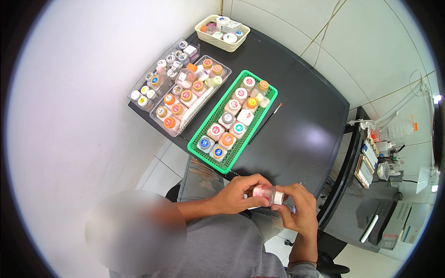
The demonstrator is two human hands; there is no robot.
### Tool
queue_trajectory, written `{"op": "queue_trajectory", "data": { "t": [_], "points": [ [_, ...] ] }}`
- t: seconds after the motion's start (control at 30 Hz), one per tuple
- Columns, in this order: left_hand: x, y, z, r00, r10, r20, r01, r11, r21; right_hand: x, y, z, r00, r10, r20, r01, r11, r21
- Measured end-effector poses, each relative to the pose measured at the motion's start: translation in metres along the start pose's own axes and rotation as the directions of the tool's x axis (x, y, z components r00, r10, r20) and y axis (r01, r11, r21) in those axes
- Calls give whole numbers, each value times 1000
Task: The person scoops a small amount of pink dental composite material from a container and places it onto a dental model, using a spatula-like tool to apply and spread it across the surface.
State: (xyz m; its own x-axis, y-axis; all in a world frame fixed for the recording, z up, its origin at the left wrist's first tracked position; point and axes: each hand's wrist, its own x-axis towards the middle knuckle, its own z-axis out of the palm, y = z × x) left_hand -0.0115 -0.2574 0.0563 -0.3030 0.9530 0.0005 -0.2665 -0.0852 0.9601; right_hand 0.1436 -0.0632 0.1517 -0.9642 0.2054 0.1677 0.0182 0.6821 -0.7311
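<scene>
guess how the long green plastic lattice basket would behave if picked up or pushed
The long green plastic lattice basket is probably heavier than it looks, given the rows of small capped bottles inside. Its low, broad shape suggests sliding rather than tipping when pushed. The thin, perforated walls may flex slightly if lifted from one end.

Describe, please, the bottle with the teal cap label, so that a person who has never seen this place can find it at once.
On the black table, find the green mesh basket. In its row nearer the slim brush, the bottle stands between a white-topped bottle and an orange-topped bottle. Its teal cap label is the only one in the basket.
</scene>
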Motion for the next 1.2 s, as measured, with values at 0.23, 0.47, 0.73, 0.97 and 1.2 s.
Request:
{"op": "queue_trajectory", "data": {
  "t": [0.23, 0.47, 0.73, 0.97, 1.2],
  "points": [
    [-6, -5, 14, 998, 35, -61, -32, 998, 60, -4, 4, 2, 1000, 5, -8, -5, 999, 34],
    [-3, 13, -3, 976, 206, -73, -175, 937, 302, -18, 9, 11, 994, 92, -64, -84, 990, 115],
    [9, 97, -117, 813, 491, -314, 75, 447, 892, -43, 28, 7, 980, 138, -141, -125, 987, 101],
    [23, 115, -146, 892, 396, -217, 145, 202, 969, -44, 22, 12, 987, 105, -119, -100, 994, 55],
    [20, 118, -132, 968, 111, -226, 197, 225, 954, -49, 22, 13, 984, 133, -119, -126, 990, 66]
  ]
}}
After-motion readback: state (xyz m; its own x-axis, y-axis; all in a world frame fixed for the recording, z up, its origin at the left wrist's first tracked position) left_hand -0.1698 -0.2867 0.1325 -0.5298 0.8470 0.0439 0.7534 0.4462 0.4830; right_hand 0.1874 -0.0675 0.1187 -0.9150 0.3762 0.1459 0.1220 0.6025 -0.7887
